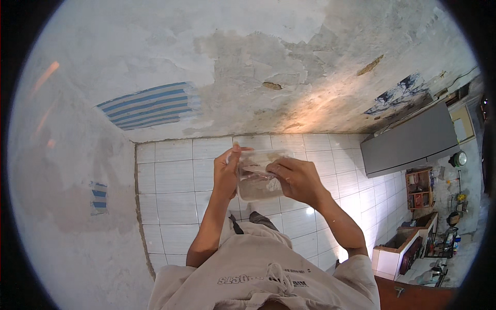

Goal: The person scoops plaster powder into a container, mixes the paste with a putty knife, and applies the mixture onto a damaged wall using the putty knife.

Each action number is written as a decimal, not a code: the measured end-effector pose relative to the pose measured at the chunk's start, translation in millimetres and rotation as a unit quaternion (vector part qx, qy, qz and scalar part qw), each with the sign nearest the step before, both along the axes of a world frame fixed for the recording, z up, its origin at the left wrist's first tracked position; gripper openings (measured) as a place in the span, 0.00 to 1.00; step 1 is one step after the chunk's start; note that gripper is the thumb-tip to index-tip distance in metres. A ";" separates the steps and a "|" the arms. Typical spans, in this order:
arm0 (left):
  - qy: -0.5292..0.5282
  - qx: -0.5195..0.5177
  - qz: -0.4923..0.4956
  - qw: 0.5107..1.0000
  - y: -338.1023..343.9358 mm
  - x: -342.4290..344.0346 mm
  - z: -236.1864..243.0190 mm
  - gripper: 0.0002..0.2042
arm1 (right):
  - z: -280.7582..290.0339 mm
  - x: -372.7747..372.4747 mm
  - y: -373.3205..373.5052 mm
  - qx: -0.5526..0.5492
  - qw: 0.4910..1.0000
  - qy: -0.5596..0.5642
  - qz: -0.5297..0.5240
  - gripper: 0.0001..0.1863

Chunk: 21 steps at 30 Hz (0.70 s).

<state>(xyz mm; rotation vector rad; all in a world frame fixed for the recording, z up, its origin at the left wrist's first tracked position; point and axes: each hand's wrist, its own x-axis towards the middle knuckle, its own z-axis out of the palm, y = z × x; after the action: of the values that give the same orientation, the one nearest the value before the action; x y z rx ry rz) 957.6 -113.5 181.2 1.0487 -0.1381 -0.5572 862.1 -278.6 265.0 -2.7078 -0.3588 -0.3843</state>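
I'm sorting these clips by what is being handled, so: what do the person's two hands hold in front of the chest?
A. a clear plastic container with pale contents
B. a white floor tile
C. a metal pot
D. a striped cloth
A: the left hand and the right hand grip either side of a clear plastic container, held above the white tiled floor.
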 end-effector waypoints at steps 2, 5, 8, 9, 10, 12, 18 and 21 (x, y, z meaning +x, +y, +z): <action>0.009 -0.009 0.028 1.000 -0.8 2.5 -2.3 0.24 | -5.3 -5.2 5.7 0.011 0.999 0.031 -0.002 0.15; 0.042 -0.008 0.036 0.998 2.0 2.0 -17.1 0.24 | -10.3 -6.2 6.3 0.019 0.997 0.075 0.008 0.13; 0.058 -0.009 0.045 0.997 3.1 -0.8 -27.5 0.25 | 2.0 -0.5 -0.3 0.073 0.992 0.106 -0.004 0.11; 0.059 -0.011 0.046 0.997 3.6 -0.9 -28.4 0.25 | 7.5 1.2 -4.8 0.071 0.992 0.107 -0.003 0.11; 0.066 -0.005 0.054 0.996 4.7 -0.8 -29.2 0.25 | 13.4 2.5 -9.3 0.101 0.989 0.105 0.004 0.11; 0.073 -0.001 0.060 0.996 5.4 0.3 -29.8 0.25 | 22.2 3.2 -9.8 0.145 0.981 0.126 0.018 0.11; 0.062 -0.031 0.046 0.997 5.0 1.0 -25.3 0.25 | -14.5 5.9 1.1 -0.009 0.989 0.135 0.056 0.11; 0.065 -0.005 0.069 0.995 6.9 -0.2 -23.4 0.24 | -7.7 11.1 -2.6 -0.015 0.993 0.111 0.048 0.10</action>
<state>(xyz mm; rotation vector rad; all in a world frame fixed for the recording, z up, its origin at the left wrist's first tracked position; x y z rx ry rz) 957.5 -106.6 157.8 1.0006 0.0460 -0.4966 873.1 -281.2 257.3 -2.7136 -0.4309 -0.0507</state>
